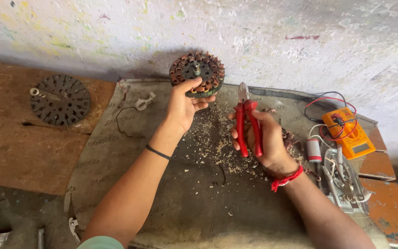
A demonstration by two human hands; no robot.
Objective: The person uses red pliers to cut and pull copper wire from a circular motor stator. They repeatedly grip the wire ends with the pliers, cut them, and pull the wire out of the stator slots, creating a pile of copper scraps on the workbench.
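Wound stator (197, 74) is held tilted on edge at roughly 12 o'clock of the mat, its flat face turned toward the camera and slightly up. Central shaft axis points out of the face toward the viewer; copper coils ring the hub. Lower rim is gripped by the left hand (183, 105), thumb over the front edge, fingers wrapped behind and clamped on it.

Red-handled cutters (247, 119) are held in the right hand (261, 138), just to the 3 o'clock side of the stator and apart from it. Long axis runs near vertical, nose pointing to 12 o'clock, handles to 6. Fingers are closed around both handles; blades appear together, though this cannot be told for certain.

Shavings and debris (213, 147) are scattered over the grey mat (116, 157) beneath both hands. A bare laminated disc (60, 100) lies flat at 9 o'clock on the brown board (19, 147), well apart. At 3 o'clock an orange multimeter (349, 131) with red and black leads is seen, a small white capacitor (314, 150) near it, and a heap of metal tools (344, 180) toward 4 o'clock.
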